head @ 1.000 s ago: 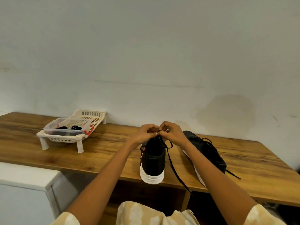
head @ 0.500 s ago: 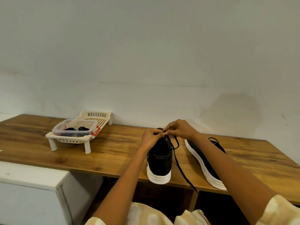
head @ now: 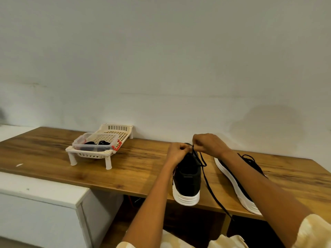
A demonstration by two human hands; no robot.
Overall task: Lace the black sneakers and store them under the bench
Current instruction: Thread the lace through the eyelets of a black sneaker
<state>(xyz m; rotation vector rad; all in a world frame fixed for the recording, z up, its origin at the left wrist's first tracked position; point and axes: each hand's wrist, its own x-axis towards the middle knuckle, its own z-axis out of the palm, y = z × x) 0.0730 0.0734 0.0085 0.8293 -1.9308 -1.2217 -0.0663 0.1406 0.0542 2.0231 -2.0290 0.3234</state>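
Both hands have lifted slightly; my left hand (head: 176,152) and right hand (head: 208,144) pinch the lace (head: 208,179) above the near sneaker (head: 187,178). Lacing continues; next I thread it.

Second sneaker (head: 238,185) partly behind forearm

Both bare forearms are reaching forward, converging at the fingertips. The left hand (head: 176,153) is curling its fingers and pinching a black lace (head: 206,176). The right hand (head: 208,144) is arching over, knuckles up, pinching the same lace.
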